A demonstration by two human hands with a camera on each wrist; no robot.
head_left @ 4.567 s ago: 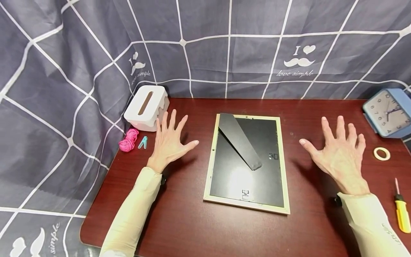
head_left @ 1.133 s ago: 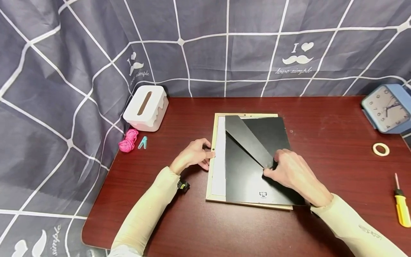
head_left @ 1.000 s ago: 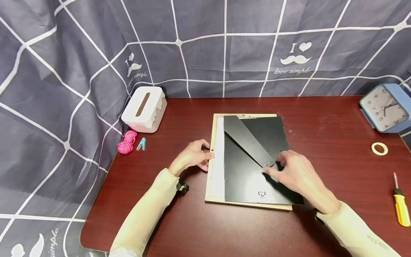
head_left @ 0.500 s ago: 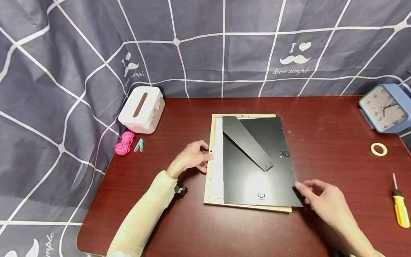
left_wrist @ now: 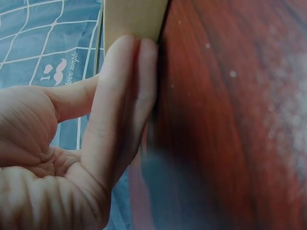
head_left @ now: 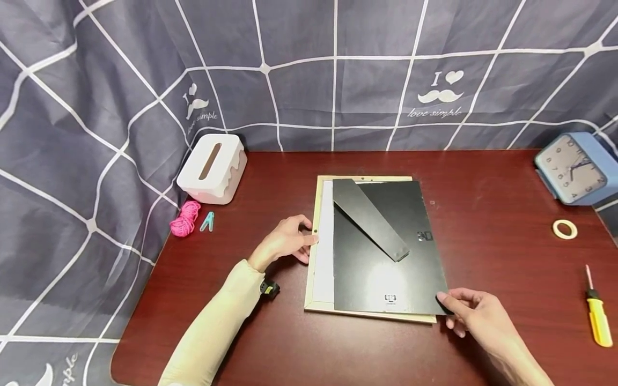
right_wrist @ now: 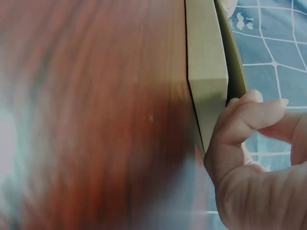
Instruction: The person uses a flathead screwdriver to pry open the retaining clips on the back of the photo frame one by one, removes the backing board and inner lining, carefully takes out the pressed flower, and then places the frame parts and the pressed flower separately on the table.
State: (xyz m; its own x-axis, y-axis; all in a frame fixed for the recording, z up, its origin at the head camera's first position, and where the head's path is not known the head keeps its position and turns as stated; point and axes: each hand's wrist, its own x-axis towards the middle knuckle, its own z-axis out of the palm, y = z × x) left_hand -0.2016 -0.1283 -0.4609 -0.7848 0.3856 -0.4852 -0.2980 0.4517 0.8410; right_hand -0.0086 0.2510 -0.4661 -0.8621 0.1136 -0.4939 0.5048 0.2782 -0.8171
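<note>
A pale wooden picture frame (head_left: 316,214) lies face down on the table. Its black backing board (head_left: 420,279), with a slanted stand leg (head_left: 369,217), sits shifted right, baring a white sheet (head_left: 325,257) along the left. My left hand (head_left: 287,238) holds the frame's left side, thumb on top; in the left wrist view its fingers (left_wrist: 112,91) press the outer side. With thumb and fingers, my right hand (head_left: 483,316) pinches the board's near right corner. In the right wrist view the board (right_wrist: 235,62) stands slightly raised over the frame (right_wrist: 206,43).
To the left are a white tissue box (head_left: 212,169), pink yarn (head_left: 185,219) and a teal clip (head_left: 207,221). On the right stand a blue clock (head_left: 574,169), a tape roll (head_left: 565,229) and a yellow screwdriver (head_left: 598,321). A grey checked curtain (head_left: 367,91) hangs behind.
Both hands came in from beside the frame. The backing board was lifted and slid right by its stand leg; my right hand then left the leg and took the board's near right corner.
</note>
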